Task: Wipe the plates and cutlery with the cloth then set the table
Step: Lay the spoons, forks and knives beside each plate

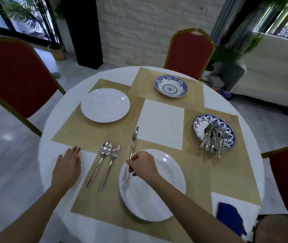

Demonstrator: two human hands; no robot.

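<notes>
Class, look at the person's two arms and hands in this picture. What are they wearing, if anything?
Both forearms are bare; no sleeve reaches into view. The left hand shows dark-painted fingernails and no ring or watch that can be made out. The right hand also shows no jewellery. No gloves on either.

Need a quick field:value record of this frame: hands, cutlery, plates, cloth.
left hand: flat on the table, empty
right hand: holds knife by its handle, above the near white plate
placed cutlery: spoon and fork side by side left of that plate
far white plate: empty, on a placemat
loose cutlery: piled on blue patterned plate
blue patterned bowl: empty
blue cloth: near right table edge
</notes>
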